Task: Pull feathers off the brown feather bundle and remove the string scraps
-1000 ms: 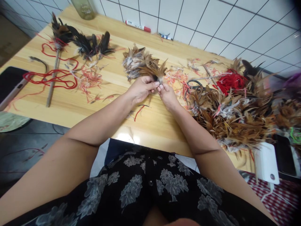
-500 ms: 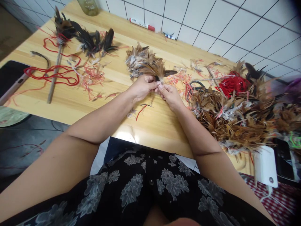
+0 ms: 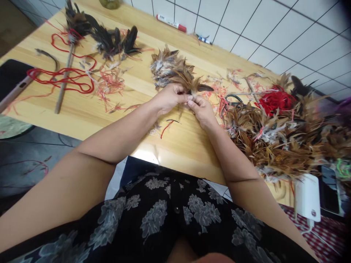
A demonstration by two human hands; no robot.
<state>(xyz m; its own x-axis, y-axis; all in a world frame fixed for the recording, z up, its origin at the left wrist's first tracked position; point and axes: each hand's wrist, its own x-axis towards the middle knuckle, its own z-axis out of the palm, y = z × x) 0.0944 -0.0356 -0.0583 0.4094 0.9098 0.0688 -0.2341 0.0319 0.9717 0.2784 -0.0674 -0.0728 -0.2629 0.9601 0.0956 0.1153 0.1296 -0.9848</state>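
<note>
My left hand and my right hand meet over the middle of the wooden table, thumbs and fingers pinched together. Between them is the pale base of a small bunch of brown feathers, whose tips fan out away from me. One dark feather sticks out to the right of the bunch. Just behind my left hand lies a pile of brown and grey feathers; it touches or overlaps the held bunch. Any thread at my fingertips is too small to make out.
A large heap of brown feathers covers the right side, with red string behind it. At left are a stick with dark feathers tied on, red cord and a phone. Markers lie along the tiled wall.
The view has shifted slightly, so the things on the table sit a little differently in the frame. Both hands still pinch the feather bunch in nearly the same spot.
</note>
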